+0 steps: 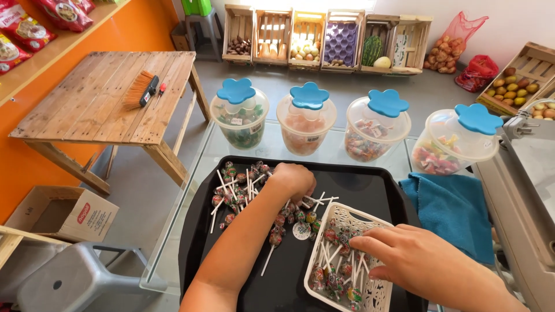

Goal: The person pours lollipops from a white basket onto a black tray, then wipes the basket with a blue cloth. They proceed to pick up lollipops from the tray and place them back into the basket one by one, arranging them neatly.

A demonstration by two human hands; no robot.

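On the glass desk (191, 190), a black plastic tray (370, 188) carries loose wrapped lollipops (240, 185), where the left hand (295, 179) curls closed. The right hand (404, 254), fingers spread, presses lollipops inside a white lattice basket (347, 216).

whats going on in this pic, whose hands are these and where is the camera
The camera sits on a person's head and looks down, so both bare hands are that person's own. The left hand rests on a pile of loose lollipops on a black tray; whether it grips one cannot be seen. The right hand reaches into a white basket that holds more lollipops. The tray lies on a glass counter, beside a blue cloth. Behind it stand four candy jars with blue lids. Further off are a wooden table and fruit crates.
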